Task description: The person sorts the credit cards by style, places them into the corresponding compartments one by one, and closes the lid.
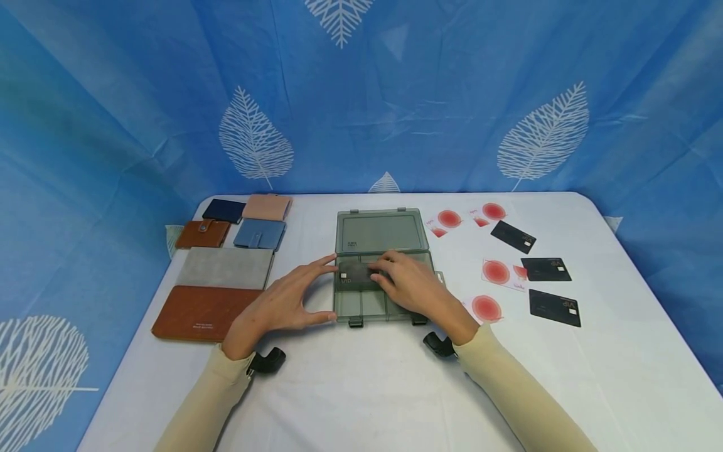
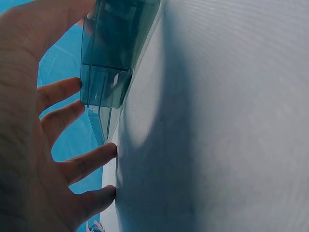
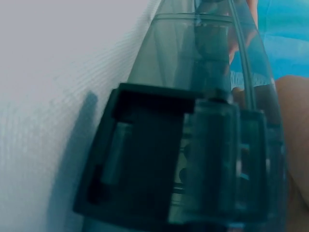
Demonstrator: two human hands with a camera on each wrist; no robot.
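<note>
A translucent grey-green plastic compartment box (image 1: 373, 306) lies on the white table with its lid (image 1: 384, 232) folded back. A black VIP card (image 1: 356, 282) lies flat across the box's left and middle compartments. My right hand (image 1: 415, 285) reaches over the box from the right, its thumb and fingers pinching the card's right end. Beside the box's left wall is my left hand (image 1: 288, 301), fingers spread and fingertips right at the edge. In the left wrist view, the fingers (image 2: 63, 89) are extended next to the box. A black latch (image 3: 149, 154) fills much of the right wrist view.
Right of the box lie several black cards (image 1: 546, 269) and several white cards with red circles (image 1: 497, 272). At the left sit a brown leather wallet (image 1: 198, 311), a grey wallet (image 1: 226, 267), and smaller blue (image 1: 260, 233), brown (image 1: 202, 235), pink (image 1: 267, 207) and navy (image 1: 224, 210) ones.
</note>
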